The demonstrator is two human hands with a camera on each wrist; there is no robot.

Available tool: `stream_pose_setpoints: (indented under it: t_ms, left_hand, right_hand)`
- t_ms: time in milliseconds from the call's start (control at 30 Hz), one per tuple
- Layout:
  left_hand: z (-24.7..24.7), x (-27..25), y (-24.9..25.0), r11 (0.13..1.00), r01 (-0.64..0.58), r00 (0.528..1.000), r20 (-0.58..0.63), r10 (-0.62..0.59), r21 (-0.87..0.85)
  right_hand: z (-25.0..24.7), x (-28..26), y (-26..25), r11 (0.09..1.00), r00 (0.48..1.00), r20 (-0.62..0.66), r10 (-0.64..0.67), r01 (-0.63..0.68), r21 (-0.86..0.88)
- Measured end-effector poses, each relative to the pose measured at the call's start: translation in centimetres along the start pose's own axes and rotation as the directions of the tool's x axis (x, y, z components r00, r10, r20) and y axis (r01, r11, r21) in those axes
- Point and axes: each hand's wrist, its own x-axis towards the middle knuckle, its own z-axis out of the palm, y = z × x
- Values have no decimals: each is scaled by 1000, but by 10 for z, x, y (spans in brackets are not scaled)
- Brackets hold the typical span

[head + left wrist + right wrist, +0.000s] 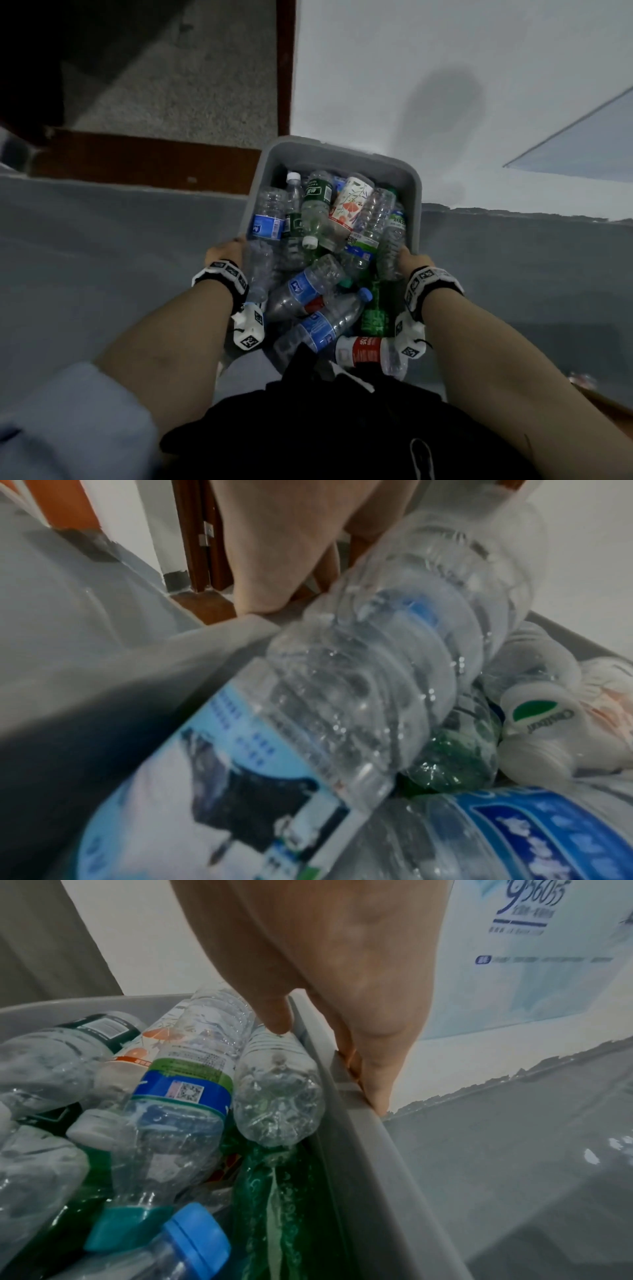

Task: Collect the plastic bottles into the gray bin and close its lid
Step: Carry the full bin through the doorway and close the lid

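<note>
A gray bin [329, 156] is held up in front of me, piled with several empty plastic bottles [317, 209], clear, green and blue-labelled. My left hand [226, 251] grips the bin's left rim [219, 634], next to a clear blue-labelled bottle [359, 685]. My right hand [409, 260] grips the right rim [346, 1096], fingers curled over the outside and thumb [274, 1015] inside against a clear bottle [277, 1085]. No lid shows in any view.
Below the bin lies a gray floor [102, 257] meeting a white wall [445, 85]. A dark wooden door frame [286, 68] and threshold [147, 161] stand to the left. A pale blue printed panel [534, 947] leans at the right.
</note>
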Motion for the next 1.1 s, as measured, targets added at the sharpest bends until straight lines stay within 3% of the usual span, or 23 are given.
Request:
stream_pose_setpoints:
  t_ms: [100, 267, 367, 567, 800, 1000, 1100]
  left_hand:
    - [36, 4, 0, 997, 21, 1000, 13, -22, 77]
    - [83, 29, -1, 982, 171, 984, 28, -174, 74]
    - [108, 54, -10, 958, 257, 965, 15, -261, 126]
    - [165, 114, -45, 923, 238, 966, 30, -258, 301]
    - [218, 199, -113, 932, 323, 944, 16, -330, 164]
    - [249, 245, -153, 867, 495, 867, -30, -497, -60]
    - [269, 293, -205, 827, 523, 835, -72, -546, -205]
  right_hand:
    - [-17, 26, 2, 997, 999, 23, 23, -21, -76]
    - [-21, 71, 6, 988, 991, 89, 102, -90, -127]
    - [0, 99, 14, 982, 981, 125, 146, -129, -136]
    - [62, 167, 27, 972, 965, 181, 188, -157, -175]
    - [151, 251, 42, 969, 954, 216, 206, -167, -182]
    - [217, 299, 57, 967, 958, 196, 207, -169, -193]
    - [247, 321, 69, 970, 965, 181, 188, -154, -186]
